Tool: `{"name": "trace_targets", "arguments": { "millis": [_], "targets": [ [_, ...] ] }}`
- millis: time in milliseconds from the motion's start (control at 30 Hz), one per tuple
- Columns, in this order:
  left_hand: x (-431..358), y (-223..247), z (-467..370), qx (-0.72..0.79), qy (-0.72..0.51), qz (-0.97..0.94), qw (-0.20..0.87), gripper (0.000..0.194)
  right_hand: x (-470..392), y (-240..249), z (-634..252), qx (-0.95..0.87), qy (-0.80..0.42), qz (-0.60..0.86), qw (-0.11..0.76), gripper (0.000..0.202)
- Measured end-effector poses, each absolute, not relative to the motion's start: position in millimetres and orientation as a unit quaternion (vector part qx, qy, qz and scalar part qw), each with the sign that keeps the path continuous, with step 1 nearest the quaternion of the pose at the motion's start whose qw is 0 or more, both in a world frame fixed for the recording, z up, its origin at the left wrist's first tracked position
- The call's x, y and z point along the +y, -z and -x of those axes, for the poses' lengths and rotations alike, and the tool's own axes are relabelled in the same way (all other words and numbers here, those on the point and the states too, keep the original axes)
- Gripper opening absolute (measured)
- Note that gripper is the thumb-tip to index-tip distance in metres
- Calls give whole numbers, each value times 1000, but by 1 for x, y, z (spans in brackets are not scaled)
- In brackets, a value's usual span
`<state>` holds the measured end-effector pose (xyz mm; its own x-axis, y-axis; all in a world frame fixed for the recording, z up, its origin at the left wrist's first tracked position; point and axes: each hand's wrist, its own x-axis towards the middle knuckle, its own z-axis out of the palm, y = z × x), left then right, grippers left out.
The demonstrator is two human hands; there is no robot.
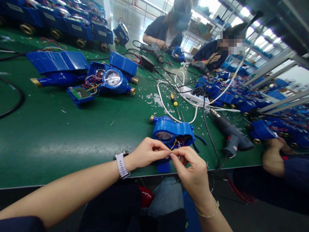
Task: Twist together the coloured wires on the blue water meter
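Note:
A blue water meter (174, 127) with a round dial and a brass pipe end lies near the front edge of the bench. Thin yellow, red and white wires (178, 142) come out of its open housing. My left hand (151, 151), with a watch on the wrist, pinches a yellow wire in front of the meter. Opposite it, my right hand (190, 164) pinches the yellow wire too, its fingertips almost touching the left ones. A blue flap or cover (164, 167) shows below my hands, partly hidden by them.
A heat gun (230, 133) lies to the right, a screwdriver (174, 100) behind the meter. White and black cables wind around a power strip (195, 96). More meters (113, 79) stand left and at the back. A co-worker's arm (274, 158) is at right; two people sit opposite.

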<state>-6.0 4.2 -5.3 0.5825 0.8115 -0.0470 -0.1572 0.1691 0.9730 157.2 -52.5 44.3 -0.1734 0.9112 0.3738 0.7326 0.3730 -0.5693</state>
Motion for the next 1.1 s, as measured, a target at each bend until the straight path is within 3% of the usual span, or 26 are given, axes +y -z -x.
{"name": "trace_targets", "arguments": {
  "millis": [467,733,1000,1100],
  "targets": [
    [3,4,7,300,-338,-578,680,28,-52,-40,-159,-801,-82,517,289,10],
    [5,5,5,287,-331,-547,713,24,-49,-40,-169,-804,-132,519,259,12],
    [6,5,6,304,-312,-544,718,30,-48,-50,-190,-759,-140,550,319,19],
    [6,8,4,296,-315,-542,721,30,-51,-46,-183,-757,-171,539,328,4]
  ]
}}
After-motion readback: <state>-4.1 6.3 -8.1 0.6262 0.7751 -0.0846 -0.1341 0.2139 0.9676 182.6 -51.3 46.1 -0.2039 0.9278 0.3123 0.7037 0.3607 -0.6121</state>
